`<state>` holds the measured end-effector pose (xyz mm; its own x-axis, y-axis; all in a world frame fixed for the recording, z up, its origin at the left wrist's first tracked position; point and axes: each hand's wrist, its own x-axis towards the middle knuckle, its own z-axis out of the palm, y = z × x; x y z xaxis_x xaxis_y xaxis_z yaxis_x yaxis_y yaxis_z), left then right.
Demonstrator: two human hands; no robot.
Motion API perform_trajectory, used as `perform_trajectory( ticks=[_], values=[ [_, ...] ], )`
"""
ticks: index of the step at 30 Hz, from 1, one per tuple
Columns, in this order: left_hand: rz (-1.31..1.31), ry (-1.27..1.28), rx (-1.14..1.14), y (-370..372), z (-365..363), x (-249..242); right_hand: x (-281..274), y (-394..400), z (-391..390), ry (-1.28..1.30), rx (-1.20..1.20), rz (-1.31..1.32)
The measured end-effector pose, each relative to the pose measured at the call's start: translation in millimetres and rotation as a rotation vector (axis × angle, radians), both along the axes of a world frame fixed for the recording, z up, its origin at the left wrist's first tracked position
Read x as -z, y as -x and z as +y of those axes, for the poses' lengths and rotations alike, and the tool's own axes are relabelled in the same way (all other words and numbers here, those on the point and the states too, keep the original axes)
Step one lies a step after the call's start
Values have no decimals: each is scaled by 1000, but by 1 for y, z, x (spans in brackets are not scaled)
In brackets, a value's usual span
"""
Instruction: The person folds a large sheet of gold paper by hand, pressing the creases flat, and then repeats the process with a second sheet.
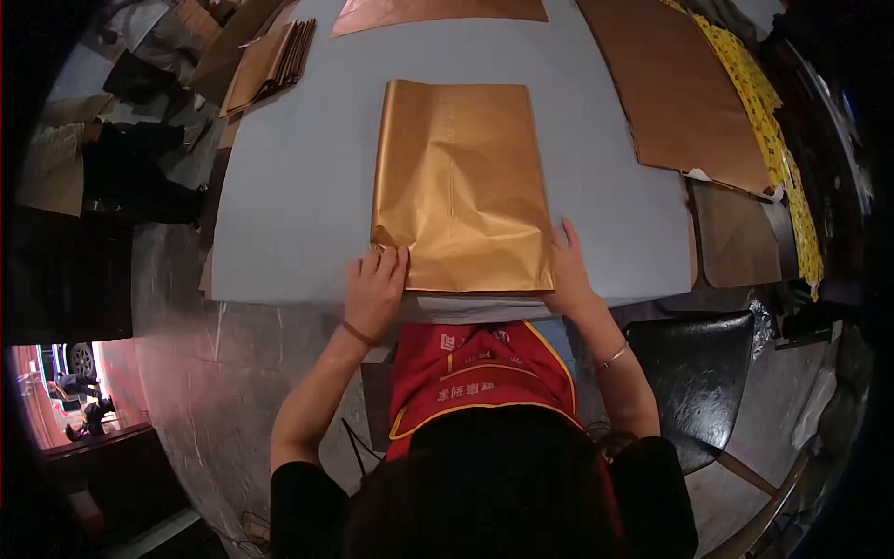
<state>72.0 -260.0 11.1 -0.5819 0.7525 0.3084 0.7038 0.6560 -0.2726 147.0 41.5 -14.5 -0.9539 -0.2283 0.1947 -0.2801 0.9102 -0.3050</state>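
Observation:
A shiny gold paper sheet [461,182], folded and creased, lies flat on the grey table [289,186] right in front of me. My left hand [374,287] pinches its near left corner, fingers curled over the edge. Flat against the sheet's near right edge rests my right hand [568,270], with the fingers stretched out. Both hands sit at the table's front edge.
A stack of folded gold sheets [270,63] lies at the far left. Brown sheets [680,93] cover the right side of the table, another [438,11] at the far end. Yellow patterned cloth [773,130] hangs along the right edge. A black chair [708,373] stands to my right.

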Motion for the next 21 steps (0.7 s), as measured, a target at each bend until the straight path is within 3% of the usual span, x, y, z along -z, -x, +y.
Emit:
perform_trajectory(
  ticks=[8,13,21],
  values=[
    [-4,-35,-23,0,-7,3,7,1,0,-113,-5,32],
    [30,-305,-72,15,-8,3,-1,1,-3,-106,-8,-29],
    [115,-423,-210,21,-23,-7,-6,3,-11,-21,52,93]
  ],
)
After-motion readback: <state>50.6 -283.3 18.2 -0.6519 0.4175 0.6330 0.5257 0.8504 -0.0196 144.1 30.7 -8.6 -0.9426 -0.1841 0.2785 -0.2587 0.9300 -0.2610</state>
